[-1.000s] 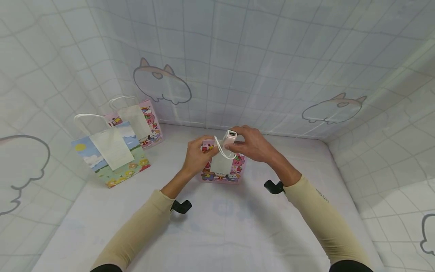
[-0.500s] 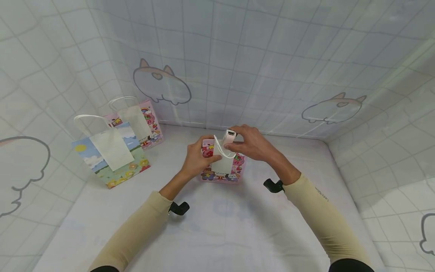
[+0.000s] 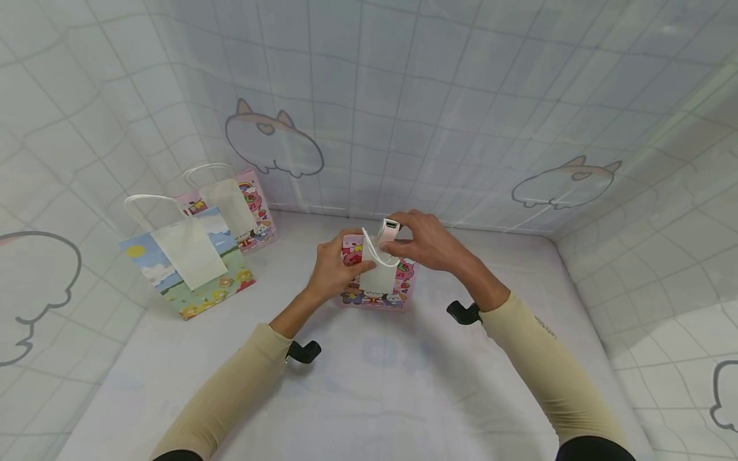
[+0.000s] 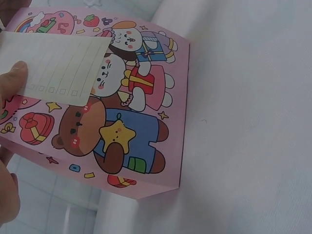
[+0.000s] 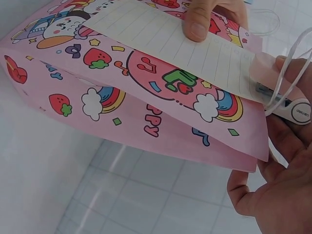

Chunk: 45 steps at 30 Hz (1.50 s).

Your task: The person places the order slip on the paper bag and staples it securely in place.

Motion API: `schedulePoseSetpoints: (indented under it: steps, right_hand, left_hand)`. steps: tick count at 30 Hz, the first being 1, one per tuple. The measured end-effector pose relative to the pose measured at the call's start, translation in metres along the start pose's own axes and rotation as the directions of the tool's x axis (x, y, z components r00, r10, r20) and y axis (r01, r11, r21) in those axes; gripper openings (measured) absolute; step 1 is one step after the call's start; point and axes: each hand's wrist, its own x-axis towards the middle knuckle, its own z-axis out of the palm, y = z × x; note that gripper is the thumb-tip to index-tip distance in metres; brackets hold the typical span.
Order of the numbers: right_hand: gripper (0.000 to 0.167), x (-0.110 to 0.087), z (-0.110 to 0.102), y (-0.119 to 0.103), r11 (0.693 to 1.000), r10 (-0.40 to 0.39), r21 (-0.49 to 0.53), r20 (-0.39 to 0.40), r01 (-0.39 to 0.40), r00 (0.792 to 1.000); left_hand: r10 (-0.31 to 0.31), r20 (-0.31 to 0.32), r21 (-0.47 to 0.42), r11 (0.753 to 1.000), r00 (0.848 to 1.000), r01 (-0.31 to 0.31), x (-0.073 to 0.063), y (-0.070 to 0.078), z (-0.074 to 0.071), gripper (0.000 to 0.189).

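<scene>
A pink cartoon-print paper gift bag (image 3: 406, 282) stands at mid-table in the head view, with white cord handles. Against its front lies a lined note sheet (image 5: 161, 36) with small checkboxes. My left hand (image 3: 334, 266) grips the bag's left side, its thumb pressing the sheet to the front. My right hand (image 3: 428, 243) holds a small pink and white stapler (image 5: 295, 111) at the bag's top edge. The stapler's jaws straddle the sheet's top, close to the handle cord (image 3: 375, 253). In the left wrist view the bag's bear picture (image 4: 117, 134) shows; the stapler is out of that view.
To the left stands a landscape-print gift bag (image 3: 236, 275) with a white sheet (image 3: 190, 253) on its front. Behind it is another pink gift bag (image 3: 262, 218), also bearing a sheet (image 3: 230, 203). A tile-patterned cloth wall (image 3: 403, 128) rises behind the white table (image 3: 369, 384).
My left thumb has moved from near the handle cord down onto the sheet's front. My right hand keeps the stapler at the bag's top, almost unmoved.
</scene>
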Motion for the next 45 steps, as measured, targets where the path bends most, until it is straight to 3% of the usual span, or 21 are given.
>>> schedulePoseSetpoints:
  steps: [11, 15, 18, 21, 28, 37, 45]
  right_hand:
    - [0.058, 0.001, -0.001, 0.0, 1.0, 0.017, -0.016, 0.018, -0.016, 1.0]
    - [0.059, 0.001, -0.003, 0.0, 0.999, 0.015, -0.028, 0.016, -0.015, 1.0]
    - [0.056, 0.002, -0.004, 0.0, 1.0, 0.002, -0.029, 0.019, -0.002, 1.0]
    - [0.053, 0.003, -0.005, 0.001, 1.0, -0.012, -0.023, 0.027, 0.012, 1.0]
    - [0.042, 0.007, -0.006, 0.002, 0.999, -0.045, 0.022, 0.047, 0.044, 0.998]
    - [0.049, 0.005, -0.002, 0.004, 0.999, 0.019, 0.049, 0.039, -0.021, 0.999]
    - [0.051, 0.001, 0.003, 0.011, 0.999, 0.037, 0.028, 0.042, -0.038, 0.998]
  left_hand:
    - [-0.011, 0.028, 0.026, 1.0, 1.0, 0.01, 0.001, 0.002, -0.004, 0.067]
    - [0.081, 0.026, -0.021, 0.997, 0.996, -0.08, 0.009, 0.01, -0.01, 0.071]
    - [0.188, 0.043, -0.053, 0.981, 0.981, -0.186, 0.019, 0.019, -0.015, 0.065]
    - [0.251, 0.08, -0.041, 0.968, 0.965, -0.248, 0.027, 0.026, -0.019, 0.058]
    - [0.231, 0.113, 0.014, 0.972, 0.967, -0.234, 0.032, 0.032, -0.022, 0.047]
    - [0.179, 0.141, 0.062, 0.98, 0.974, -0.189, 0.034, 0.032, -0.021, 0.047]
    - [0.2, 0.135, 0.074, 0.975, 0.971, -0.211, 0.033, 0.03, -0.019, 0.045]
